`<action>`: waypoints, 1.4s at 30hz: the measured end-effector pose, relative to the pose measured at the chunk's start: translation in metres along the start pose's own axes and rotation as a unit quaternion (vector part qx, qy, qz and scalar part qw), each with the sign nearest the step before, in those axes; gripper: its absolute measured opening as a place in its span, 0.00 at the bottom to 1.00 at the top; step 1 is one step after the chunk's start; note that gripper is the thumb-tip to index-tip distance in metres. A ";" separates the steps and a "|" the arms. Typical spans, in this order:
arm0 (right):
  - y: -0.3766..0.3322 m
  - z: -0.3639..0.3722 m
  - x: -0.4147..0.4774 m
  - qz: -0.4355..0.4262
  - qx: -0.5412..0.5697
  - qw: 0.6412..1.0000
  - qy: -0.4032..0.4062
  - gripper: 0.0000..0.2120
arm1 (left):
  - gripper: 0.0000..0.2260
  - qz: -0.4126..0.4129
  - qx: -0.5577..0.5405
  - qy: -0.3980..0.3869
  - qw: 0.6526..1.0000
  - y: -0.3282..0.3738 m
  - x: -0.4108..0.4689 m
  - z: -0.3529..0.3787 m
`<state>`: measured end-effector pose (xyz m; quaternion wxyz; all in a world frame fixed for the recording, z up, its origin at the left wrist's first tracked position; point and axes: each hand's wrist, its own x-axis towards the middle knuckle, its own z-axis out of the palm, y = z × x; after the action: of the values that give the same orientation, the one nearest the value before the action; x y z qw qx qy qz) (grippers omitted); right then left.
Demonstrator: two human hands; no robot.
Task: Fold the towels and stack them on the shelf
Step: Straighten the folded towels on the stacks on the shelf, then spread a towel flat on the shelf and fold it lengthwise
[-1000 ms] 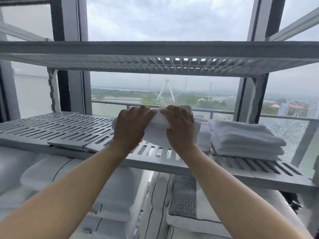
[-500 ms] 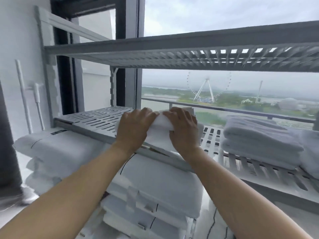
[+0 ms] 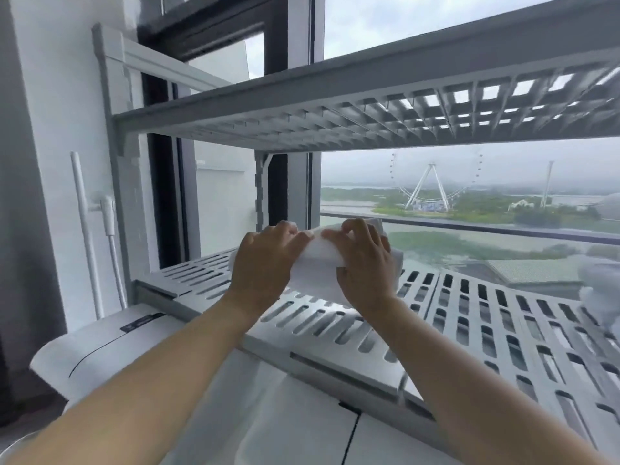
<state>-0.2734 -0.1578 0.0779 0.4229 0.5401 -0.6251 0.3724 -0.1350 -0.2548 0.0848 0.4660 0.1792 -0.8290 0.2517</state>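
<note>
Folded white towel [image 3: 318, 260] sat at the left end of the slotted grey shelf [image 3: 469, 313]. Left hand [image 3: 265, 263] gripped its left side, right hand [image 3: 364, 263] its right (fingers curled over the top edge).

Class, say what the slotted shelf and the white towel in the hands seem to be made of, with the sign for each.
Shelf: likely moulded plastic, matt pale grey; even rounded slots suggest it, though painted metal is possible. Towel: soft white cloth; it creases and bulges where the left hand and right hand grip it.
</note>
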 end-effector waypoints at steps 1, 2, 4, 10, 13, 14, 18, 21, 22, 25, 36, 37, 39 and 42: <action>-0.001 0.012 0.005 -0.001 -0.001 1.000 0.002 0.26 | 0.21 -0.002 -0.007 -0.003 1.000 -0.011 0.001 0.008; -0.002 0.024 0.008 -0.005 -0.004 1.000 0.000 0.26 | 0.20 -0.004 -0.013 -0.006 1.000 -0.020 0.001 0.017; -0.003 0.045 0.012 -0.009 -0.013 1.000 -0.021 0.26 | 0.18 -0.010 -0.023 -0.014 1.000 -0.035 0.000 0.035; -0.004 0.089 0.031 -0.026 -0.090 0.995 -0.022 0.25 | 0.14 0.014 -0.050 0.032 0.998 -0.076 0.012 0.089; -0.002 0.101 0.040 -0.037 -0.132 0.990 -0.015 0.22 | 0.15 0.039 -0.084 0.053 0.994 -0.092 0.022 0.112; -0.002 0.103 0.040 -0.037 -0.137 0.990 -0.020 0.21 | 0.17 0.052 -0.100 0.050 0.992 -0.097 0.023 0.121; 0.000 0.114 0.016 -0.050 -0.108 0.972 -0.205 0.21 | 0.18 0.202 -0.139 -0.114 0.963 -0.126 0.004 0.157; -0.007 0.121 0.000 0.037 -0.098 0.925 -0.366 0.25 | 0.29 0.280 -0.126 -0.240 0.921 -0.143 -0.016 0.178; -0.009 0.124 -0.002 0.056 -0.095 0.922 -0.371 0.25 | 0.32 0.279 -0.146 -0.237 0.919 -0.145 -0.020 0.182; -0.018 0.126 -0.002 0.118 -0.069 0.934 -0.329 0.25 | 0.29 0.253 -0.254 -0.212 0.909 -0.148 -0.020 0.182; -0.064 0.112 0.003 0.093 -0.094 0.981 -0.145 0.06 | 0.13 0.269 -0.331 -0.025 0.904 -0.176 -0.019 0.162; -0.066 0.114 -0.002 0.108 -0.084 0.975 -0.174 0.08 | 0.12 0.296 -0.319 -0.035 0.900 -0.180 -0.024 0.163; -0.066 0.119 -0.013 0.146 -0.073 0.952 -0.259 0.14 | 0.13 0.338 -0.306 -0.065 0.888 -0.188 -0.033 0.168; -0.064 0.125 -0.022 0.172 -0.156 0.908 -0.349 0.26 | 0.14 0.324 -0.351 -0.138 0.868 -0.192 -0.037 0.174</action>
<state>-0.2249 -0.2739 0.0122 0.1858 0.4466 -0.8662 0.1254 -0.1332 -0.5096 0.0251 0.2712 -0.2415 -0.9302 0.0535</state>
